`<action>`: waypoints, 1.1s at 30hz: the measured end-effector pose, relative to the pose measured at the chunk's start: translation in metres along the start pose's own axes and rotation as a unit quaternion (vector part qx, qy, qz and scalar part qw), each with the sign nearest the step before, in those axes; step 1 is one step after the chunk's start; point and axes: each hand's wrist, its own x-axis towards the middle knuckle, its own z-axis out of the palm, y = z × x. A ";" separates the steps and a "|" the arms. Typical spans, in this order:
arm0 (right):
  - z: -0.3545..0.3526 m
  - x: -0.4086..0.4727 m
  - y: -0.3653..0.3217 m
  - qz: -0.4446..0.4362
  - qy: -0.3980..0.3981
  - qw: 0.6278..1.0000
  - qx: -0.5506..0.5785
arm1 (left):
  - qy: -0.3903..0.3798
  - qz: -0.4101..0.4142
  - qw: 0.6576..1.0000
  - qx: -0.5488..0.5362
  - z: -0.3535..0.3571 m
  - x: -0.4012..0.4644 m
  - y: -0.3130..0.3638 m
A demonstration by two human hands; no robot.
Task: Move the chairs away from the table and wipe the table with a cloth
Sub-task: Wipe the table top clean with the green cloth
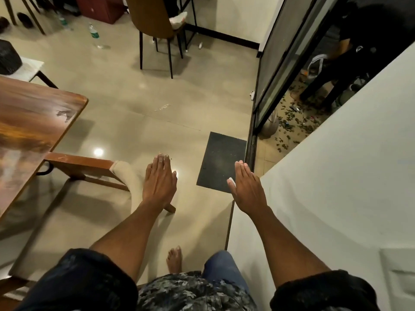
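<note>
Wooden table (33, 122) at left, its corner jutting over the tiled floor (134, 97). Brown chair (155, 21) stands well apart, beyond it. A wooden chair frame (89, 164), partly blurred, sits just beside the table. Dark mat (221, 161) near the glass door. Left hand (159, 180) and right hand (248, 187) extend flat, fingers straight, holding nothing.

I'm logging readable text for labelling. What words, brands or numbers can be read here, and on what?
None can be read.
Water bottle on the floor: green label, print too small and blurred.
Second bottle farther back: label blurred too.
Wooden table, doormat: no text shows.
</note>
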 end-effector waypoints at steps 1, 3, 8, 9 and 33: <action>0.001 0.007 0.005 -0.003 -0.011 1.000 -0.006 | 0.000 -0.002 1.000 -0.006 0.003 0.007 0.005; 0.001 0.021 0.015 -0.006 -0.041 0.999 -0.024 | 0.004 -0.003 1.000 0.000 0.013 0.017 0.013; -0.004 0.096 0.026 -0.031 -0.101 0.992 -0.063 | 0.008 -0.072 0.997 -0.025 0.016 0.054 -0.001; -0.009 0.118 0.022 -0.047 -0.115 0.990 -0.061 | 0.004 -0.095 0.995 -0.034 0.012 0.062 -0.007; -0.084 0.467 -0.129 -0.281 -0.067 0.948 -0.131 | 0.098 -0.288 0.952 -0.033 -0.077 0.260 -0.080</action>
